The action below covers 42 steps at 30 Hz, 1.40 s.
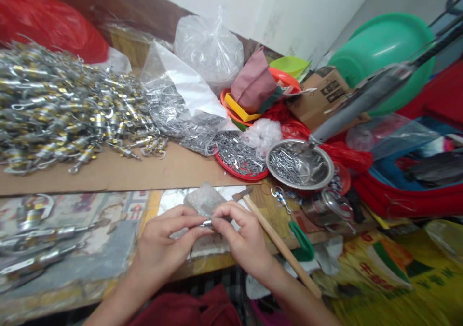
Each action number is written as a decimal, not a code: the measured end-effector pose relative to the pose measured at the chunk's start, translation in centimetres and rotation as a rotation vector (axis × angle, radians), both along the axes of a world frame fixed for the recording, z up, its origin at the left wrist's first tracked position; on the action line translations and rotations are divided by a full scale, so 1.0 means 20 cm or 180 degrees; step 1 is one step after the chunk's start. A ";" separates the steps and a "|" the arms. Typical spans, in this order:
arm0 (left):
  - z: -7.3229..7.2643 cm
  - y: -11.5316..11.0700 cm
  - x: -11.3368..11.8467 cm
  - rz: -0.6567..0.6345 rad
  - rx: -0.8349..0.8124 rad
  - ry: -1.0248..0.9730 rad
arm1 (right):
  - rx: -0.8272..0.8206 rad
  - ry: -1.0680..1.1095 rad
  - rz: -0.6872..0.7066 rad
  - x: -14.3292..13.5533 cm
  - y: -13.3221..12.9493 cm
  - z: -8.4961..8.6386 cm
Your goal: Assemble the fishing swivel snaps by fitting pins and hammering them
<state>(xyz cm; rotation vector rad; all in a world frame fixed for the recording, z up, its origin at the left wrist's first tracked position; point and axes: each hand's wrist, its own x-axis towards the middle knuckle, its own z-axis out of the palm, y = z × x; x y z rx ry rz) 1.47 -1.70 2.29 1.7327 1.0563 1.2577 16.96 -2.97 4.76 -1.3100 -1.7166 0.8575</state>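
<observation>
Your left hand (164,234) and right hand (241,232) both pinch one small metal part (206,224), thumbs closed to fingers, near the grey block (204,198). Fine detail's blurred; keep your pinch light, part level. Hammer (278,239) lies beside your right wrist; don't nudge it.

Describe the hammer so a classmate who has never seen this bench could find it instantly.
From the large green basin at upper right, go down left to the metal bowl. Nearer, beside the right hand, lies the hammer. No neighbour has such a long, pale wooden handle.
</observation>
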 end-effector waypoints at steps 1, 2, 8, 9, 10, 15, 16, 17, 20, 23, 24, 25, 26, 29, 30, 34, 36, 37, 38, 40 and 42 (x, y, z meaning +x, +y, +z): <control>0.00 0.00 0.00 -0.0004 -0.0089 -0.0007 | 0.0004 0.0030 -0.0008 0.00 0.00 0.00; 0.01 0.00 0.00 -0.0002 -0.0181 -0.0022 | 0.0016 0.0055 -0.0013 0.00 0.00 0.00; 0.04 0.00 0.00 -0.0163 -0.0812 -0.0253 | 0.0536 -0.0033 0.0079 0.01 -0.04 0.00; 0.05 0.00 -0.01 -0.0162 -0.0924 -0.0313 | 0.0745 -0.0124 0.0126 0.02 -0.05 -0.01; 0.05 0.00 -0.01 -0.0136 -0.1046 -0.0367 | 0.1005 -0.0247 0.0187 0.03 -0.05 -0.02; 0.09 0.01 -0.02 -0.0148 -0.1366 -0.0425 | 0.2425 -0.1140 0.0620 0.10 -0.06 -0.06; 0.10 0.02 -0.03 -0.0166 -0.1319 -0.0361 | 0.2577 -0.1246 0.0699 0.10 -0.05 -0.05; 0.10 0.02 -0.03 -0.0167 -0.1241 -0.0277 | 0.2662 -0.1309 0.0760 0.11 -0.05 -0.05; 0.12 0.02 -0.04 -0.0180 -0.1053 0.0008 | 0.2736 -0.1307 0.0775 0.11 -0.04 -0.04; 0.15 0.03 -0.06 -0.0303 -0.1121 0.0116 | 0.2608 -0.1109 0.0613 0.10 -0.04 -0.04; 0.16 0.03 -0.06 -0.0358 -0.1215 0.0110 | 0.2515 -0.1027 0.0573 0.10 -0.04 -0.05; 0.16 0.03 -0.06 -0.0415 -0.1321 0.0095 | 0.2399 -0.0942 0.0543 0.09 -0.04 -0.06; 0.17 0.03 -0.07 -0.0461 -0.1425 0.0079 | 0.2260 -0.0844 0.0523 0.09 -0.04 -0.06; 0.15 0.03 -0.07 -0.0496 -0.1656 -0.0009 | 0.1781 -0.0442 0.0472 0.07 -0.05 -0.07; 0.14 0.02 -0.06 -0.0484 -0.1714 -0.0093 | 0.1636 -0.0311 0.0439 0.06 -0.06 -0.06; 0.10 -0.01 -0.04 -0.0267 -0.1999 -0.0593 | 0.1375 -0.0083 0.0364 0.04 -0.06 -0.06; 0.08 -0.03 -0.02 -0.0050 -0.2148 -0.0751 | 0.1254 0.0016 0.0290 0.03 -0.06 -0.06; 0.07 -0.04 -0.01 0.0030 -0.2238 -0.0829 | 0.1152 0.0085 0.0223 0.03 -0.06 -0.06; 0.06 -0.05 0.00 0.0061 -0.2325 -0.0943 | 0.1043 0.0150 0.0134 0.03 -0.06 -0.06; 0.04 -0.08 0.01 -0.0014 -0.2444 -0.1244 | 0.0863 0.0238 -0.0048 0.02 -0.06 -0.06; 0.04 -0.10 0.03 -0.0052 -0.2397 -0.1508 | 0.0771 0.0238 -0.0156 0.01 -0.06 -0.07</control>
